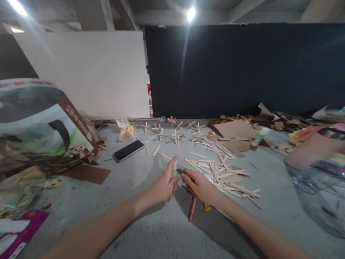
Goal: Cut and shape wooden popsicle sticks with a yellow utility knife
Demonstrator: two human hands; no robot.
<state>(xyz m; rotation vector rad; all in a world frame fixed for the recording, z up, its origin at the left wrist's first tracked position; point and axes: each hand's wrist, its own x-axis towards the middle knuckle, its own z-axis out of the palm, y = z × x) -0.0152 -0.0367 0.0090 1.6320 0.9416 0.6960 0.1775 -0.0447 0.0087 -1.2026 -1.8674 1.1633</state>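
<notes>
Wooden craft stick (175, 168) in your left grip, far end pointing away

Your stick lies at the left hand's (164, 186) fingertips, just left of the right hand (199, 186); its long axis runs near to far. The left hand is nearer, touching it: index finger extended along it, thumb closing from below, other fingers curled. Your right hand is folded around a slim, dark-tipped tool (179, 172), its tip pointing left and just beside the stick; you cannot tell from this view whether they touch. Below that hand, a reddish pencil (192, 209) slants toward you, and a yellow piece (207, 207) shows; whether you grip either is unclear.

To your right, loose craft sticks (231, 176) lie heaped, flat, pale and smooth. Farther off stand crossed-stick clusters (175, 136), spiky and star-like. Far left of your hands rests a glossy black phone (128, 151); far right, matte tan cardboard (232, 130) with a green-and-white glue stick (260, 136). Underneath everything, your grey tabletop (129, 230) looks scuffed.
</notes>
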